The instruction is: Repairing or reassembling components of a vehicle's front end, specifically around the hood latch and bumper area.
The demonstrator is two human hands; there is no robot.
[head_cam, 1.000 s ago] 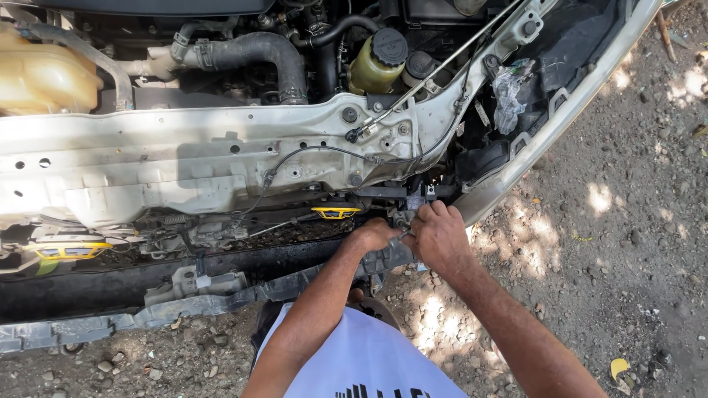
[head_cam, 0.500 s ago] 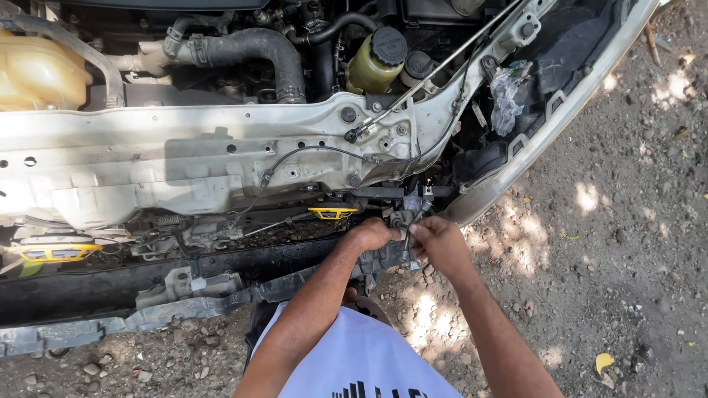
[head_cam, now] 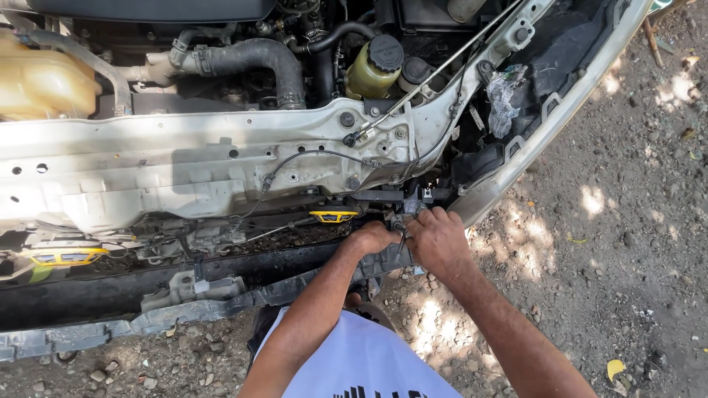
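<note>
My left hand [head_cam: 372, 237] and right hand [head_cam: 436, 239] meet just below the white radiator support [head_cam: 184, 173], both grips clenched on a small metal fitting [head_cam: 402, 225] at its lower edge. Above the support, a yellowish fluid reservoir [head_cam: 372, 68] stands capped; its contents I cannot tell.

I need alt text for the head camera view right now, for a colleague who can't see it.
Both hands meet low at the front of a car with its bumper off: the left hand and right hand work close together at a dark bracket under the pale metal front crossmember. Above sit a black radiator hose and a yellowish fluid reservoir; gravel ground lies alongside.
</note>
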